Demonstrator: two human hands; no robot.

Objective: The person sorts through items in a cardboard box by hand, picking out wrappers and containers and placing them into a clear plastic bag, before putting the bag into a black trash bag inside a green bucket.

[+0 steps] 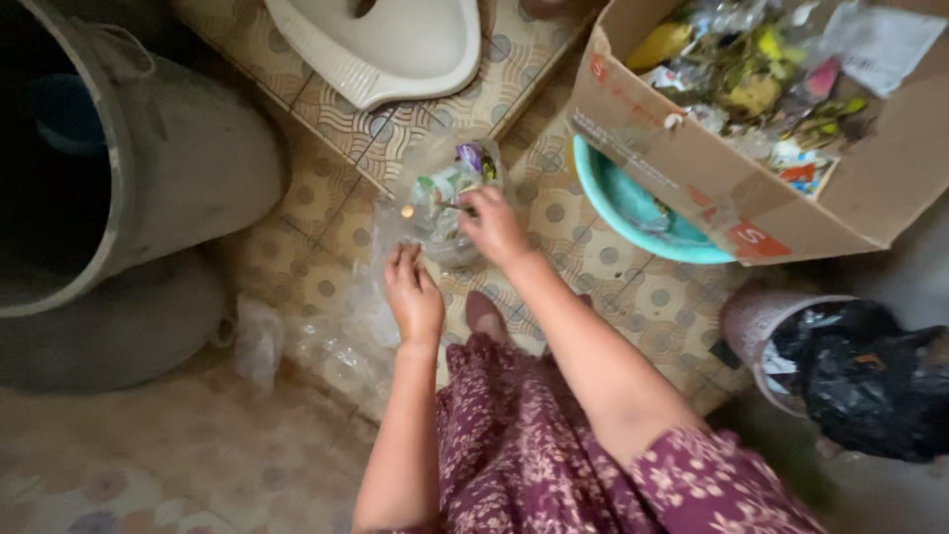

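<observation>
A clear plastic bag point(447, 193) holding scraps of coloured waste lies on the patterned tile floor. My left hand point(413, 297) pinches the bag's near edge, fingers closed on the thin plastic. My right hand point(491, 225) grips the bag's right side near its mouth. More crumpled clear plastic point(326, 341) spreads on the floor left of my left hand. My dark shoe point(484, 314) shows just below the hands, above my purple floral dress.
A cardboard box point(692, 168) full of wrappers and rubbish sits at the right over a teal basin point(633, 213). A bin with a black liner point(850, 371) stands lower right. A large grey drum point(148, 168) fills the left; a white squat toilet pan point(386, 44) lies ahead.
</observation>
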